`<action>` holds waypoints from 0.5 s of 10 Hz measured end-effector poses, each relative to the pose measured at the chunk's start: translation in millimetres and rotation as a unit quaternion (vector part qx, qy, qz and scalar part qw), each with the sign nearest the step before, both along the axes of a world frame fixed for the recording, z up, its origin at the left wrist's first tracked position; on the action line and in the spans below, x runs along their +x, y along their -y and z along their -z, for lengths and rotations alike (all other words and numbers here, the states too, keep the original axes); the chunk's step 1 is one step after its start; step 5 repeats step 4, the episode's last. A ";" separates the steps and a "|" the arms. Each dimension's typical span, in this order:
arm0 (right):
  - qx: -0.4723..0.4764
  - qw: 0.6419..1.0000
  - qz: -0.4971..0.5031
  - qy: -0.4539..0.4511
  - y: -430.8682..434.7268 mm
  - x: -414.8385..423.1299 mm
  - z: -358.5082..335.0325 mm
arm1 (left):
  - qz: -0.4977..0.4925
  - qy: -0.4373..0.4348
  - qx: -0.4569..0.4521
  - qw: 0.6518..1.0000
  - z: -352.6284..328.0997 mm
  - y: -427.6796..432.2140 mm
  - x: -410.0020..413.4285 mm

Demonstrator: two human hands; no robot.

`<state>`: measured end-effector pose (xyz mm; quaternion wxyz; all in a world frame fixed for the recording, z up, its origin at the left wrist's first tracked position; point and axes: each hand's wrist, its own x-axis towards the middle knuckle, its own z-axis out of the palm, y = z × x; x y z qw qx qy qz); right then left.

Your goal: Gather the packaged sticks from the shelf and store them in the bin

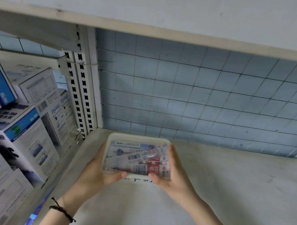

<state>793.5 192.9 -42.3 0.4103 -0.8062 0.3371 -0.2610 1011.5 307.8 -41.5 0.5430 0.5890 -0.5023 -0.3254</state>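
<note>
Held from both sides: a shallow translucent bin (138,137), close to the back left corner of the white shelf (227,180). Gripped at its left wall by the left hand (96,172), with the thumb hooked over the near rim and the fingers laid along the side. Gripped at its right wall by the right hand (173,174) in the same manner. Inside the bin, packaged sticks (140,158), lying flat and crossed over one another, blue-and-white ones toward the far wall, red-and-white ones toward the near wall. Impossible to tell whether resting on the shelf or raised just off it. Just in front of the bin, dark handwriting (138,180) on the shelf. Behind the bin, a wire mesh back panel (198,98). Left of the bin, a slotted white upright (81,93), and beyond that, stacked blue-and-white pump boxes (23,129). Around the left wrist, a black cord bracelet (61,210).
</note>
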 end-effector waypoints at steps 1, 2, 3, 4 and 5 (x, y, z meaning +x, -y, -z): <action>-0.023 1.000 -0.005 -0.007 1.0 -0.8 -3.2 | 0.002 0.016 -0.013 1.000 -5.5 -2.2 -2.3; -0.082 0.994 -0.010 -0.066 -0.3 -4.5 -12.5 | -0.018 0.083 0.000 0.996 -8.4 -6.0 -0.5; -0.099 0.989 0.026 -0.106 -9.6 -8.7 -18.0 | -0.098 0.232 0.031 0.967 -8.1 -13.3 0.5; -0.142 0.984 0.072 -0.076 -28.6 -12.5 -33.1 | -0.174 0.313 -0.011 0.934 -22.0 -26.5 -9.3; -0.142 0.984 0.072 -0.076 -28.6 -12.5 -33.1 | -0.174 0.313 -0.011 0.934 -22.0 -26.5 -9.3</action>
